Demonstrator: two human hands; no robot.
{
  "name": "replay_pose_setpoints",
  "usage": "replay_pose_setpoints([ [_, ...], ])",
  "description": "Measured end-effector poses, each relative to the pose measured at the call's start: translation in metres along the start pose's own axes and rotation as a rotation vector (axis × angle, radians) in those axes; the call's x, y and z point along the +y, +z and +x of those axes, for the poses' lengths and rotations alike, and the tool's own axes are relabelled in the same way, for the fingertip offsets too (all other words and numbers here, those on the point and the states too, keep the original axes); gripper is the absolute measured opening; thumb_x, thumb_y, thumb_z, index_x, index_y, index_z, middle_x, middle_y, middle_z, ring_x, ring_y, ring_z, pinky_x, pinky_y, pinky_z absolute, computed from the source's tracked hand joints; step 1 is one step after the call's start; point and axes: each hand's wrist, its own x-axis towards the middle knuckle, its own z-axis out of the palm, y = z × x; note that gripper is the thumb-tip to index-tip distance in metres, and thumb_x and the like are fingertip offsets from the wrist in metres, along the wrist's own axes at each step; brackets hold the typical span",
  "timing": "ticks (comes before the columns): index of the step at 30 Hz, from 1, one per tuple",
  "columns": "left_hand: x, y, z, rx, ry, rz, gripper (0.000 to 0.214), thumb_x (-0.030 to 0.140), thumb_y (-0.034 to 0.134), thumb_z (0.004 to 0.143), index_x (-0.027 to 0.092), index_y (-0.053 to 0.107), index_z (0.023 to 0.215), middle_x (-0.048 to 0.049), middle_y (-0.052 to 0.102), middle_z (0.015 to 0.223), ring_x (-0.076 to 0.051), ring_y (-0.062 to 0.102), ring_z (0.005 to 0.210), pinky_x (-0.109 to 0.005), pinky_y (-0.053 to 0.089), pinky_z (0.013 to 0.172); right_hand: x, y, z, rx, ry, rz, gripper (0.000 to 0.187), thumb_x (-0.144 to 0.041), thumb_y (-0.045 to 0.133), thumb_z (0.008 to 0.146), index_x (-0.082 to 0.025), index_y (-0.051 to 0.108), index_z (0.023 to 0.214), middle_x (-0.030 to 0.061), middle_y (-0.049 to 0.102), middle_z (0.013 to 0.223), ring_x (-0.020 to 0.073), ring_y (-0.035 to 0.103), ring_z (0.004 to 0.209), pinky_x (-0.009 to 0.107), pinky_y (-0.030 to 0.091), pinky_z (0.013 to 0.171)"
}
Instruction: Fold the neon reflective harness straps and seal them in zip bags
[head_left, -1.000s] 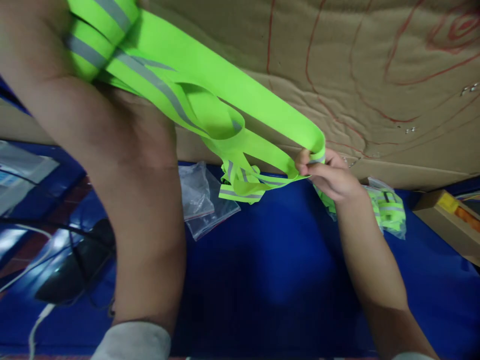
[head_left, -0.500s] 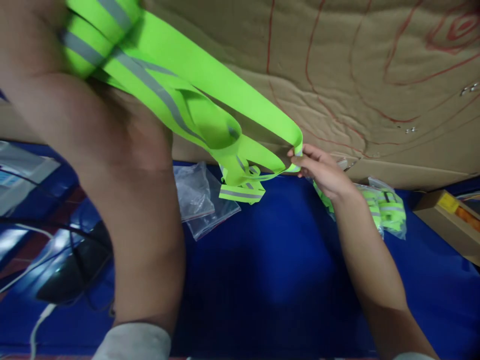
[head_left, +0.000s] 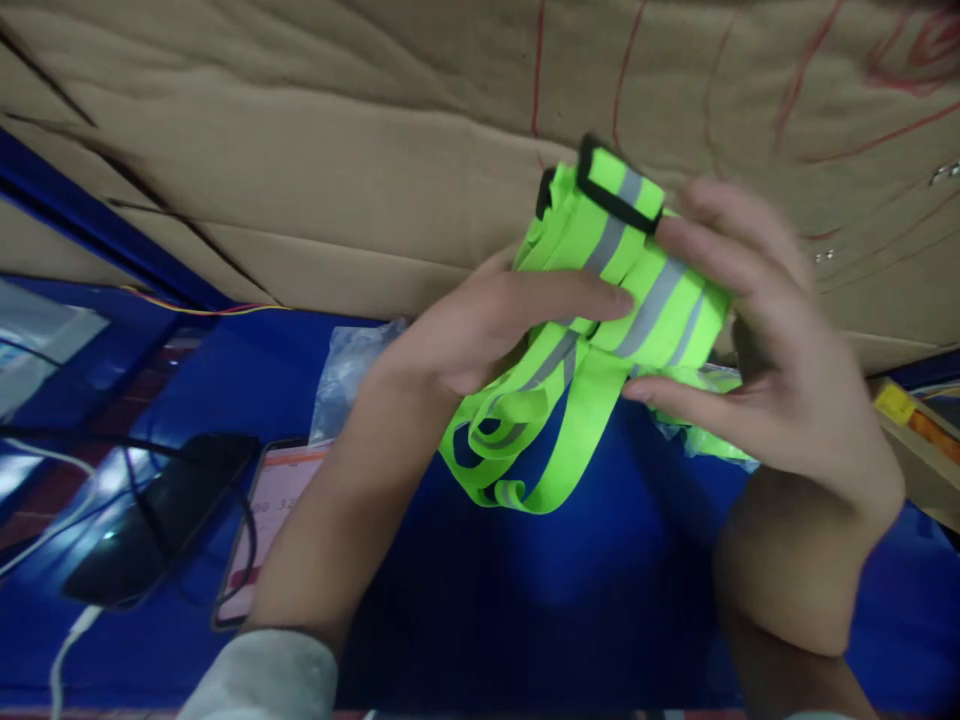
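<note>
A folded bundle of neon-green reflective straps (head_left: pixel 660 290) with grey stripes is held up in front of me, above the table. A black buckle (head_left: pixel 619 195) sits at its upper end. Loose strap loops (head_left: pixel 577 435) hang down from its lower left. My left hand (head_left: pixel 480 325) is closed round the bundle's left side, thumb lying across the front. On the right end, my right hand (head_left: pixel 802 350) has its fingers at the upper edge and its thumb at the lower edge; it is slightly blurred.
Cardboard (head_left: pixel 360 180) with red drawn lines stands behind the blue table (head_left: pixel 525 610). To the left are a phone (head_left: pixel 274 500) with a lit screen, a black device (head_left: pixel 165 520) with cables, and clear plastic bags (head_left: pixel 337 375). Bagged green straps (head_left: pixel 716 440) and a cardboard box (head_left: pixel 926 455) are at right.
My left arm has come down from the upper left, bringing the strap bundle to the centre. My right hand has moved from the stretched-out strap end to the bundle's right end.
</note>
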Motion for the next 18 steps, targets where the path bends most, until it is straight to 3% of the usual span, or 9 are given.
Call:
replay_pose_setpoints([
  [2, -0.002, -0.001, -0.001, -0.032, -0.064, -0.018, 0.016, 0.016, 0.065, 0.091, 0.015, 0.076, 0.104, -0.0033, 0.079, 0.093, -0.025, 0.078, 0.090, -0.036, 0.065, 0.079, -0.008, 0.000, -0.001, -0.125, -0.062, -0.129, 0.082, -0.051, 0.078, 0.088, -0.055, 0.035, 0.159, -0.0129, 0.032, 0.168, 0.0281, 0.022, 0.162, 0.045, 0.016, 0.138],
  [4, -0.003, -0.002, -0.002, -0.003, -0.066, -0.002, 0.020, 0.016, 0.066, 0.091, 0.017, 0.075, 0.109, -0.0034, 0.079, 0.099, -0.025, 0.078, 0.091, -0.038, 0.065, 0.082, -0.009, 0.002, -0.001, -0.155, -0.090, -0.086, 0.082, -0.055, 0.076, 0.090, -0.050, 0.035, 0.161, -0.0071, 0.038, 0.166, 0.0274, 0.027, 0.160, 0.046, 0.018, 0.138],
  [8, -0.005, -0.008, -0.003, 0.016, -0.113, 0.154, 0.038, 0.015, 0.080, 0.081, 0.021, 0.074, 0.119, -0.0035, 0.080, 0.112, -0.026, 0.077, 0.103, -0.039, 0.062, 0.093, -0.006, 0.004, -0.003, -0.019, 0.028, 0.154, 0.062, -0.061, 0.065, 0.096, -0.045, 0.049, 0.154, -0.0032, 0.054, 0.152, 0.0279, 0.048, 0.147, 0.049, 0.040, 0.127],
  [12, -0.013, -0.005, 0.001, -0.052, -0.130, 0.169, 0.065, 0.011, 0.085, 0.075, 0.031, 0.067, 0.134, 0.0026, 0.078, 0.120, -0.027, 0.070, 0.125, -0.037, 0.056, 0.105, -0.004, 0.006, -0.004, 0.067, 0.084, 0.010, 0.039, -0.047, 0.074, 0.094, -0.039, 0.069, 0.131, -0.0032, 0.070, 0.121, 0.0258, 0.068, 0.118, 0.047, 0.055, 0.108],
  [15, -0.023, 0.000, 0.009, -0.049, -0.182, 0.024, 0.051, 0.014, 0.084, 0.079, 0.029, 0.071, 0.125, 0.0045, 0.080, 0.104, -0.025, 0.073, 0.117, -0.036, 0.058, 0.101, -0.004, 0.007, -0.005, 0.132, 0.121, -0.077, 0.029, -0.050, 0.071, 0.095, -0.038, 0.071, 0.122, -0.0046, 0.071, 0.101, 0.0229, 0.072, 0.096, 0.045, 0.059, 0.094],
  [18, -0.034, 0.002, 0.017, -0.079, -0.192, -0.085, 0.024, 0.026, 0.081, 0.086, 0.025, 0.077, 0.109, 0.0013, 0.081, 0.101, -0.025, 0.075, 0.113, -0.035, 0.059, 0.101, -0.004, 0.009, -0.005, 0.224, 0.100, -0.208, 0.029, -0.048, 0.072, 0.095, -0.041, 0.069, 0.124, -0.0038, 0.071, 0.108, 0.0248, 0.070, 0.105, 0.043, 0.057, 0.097],
])
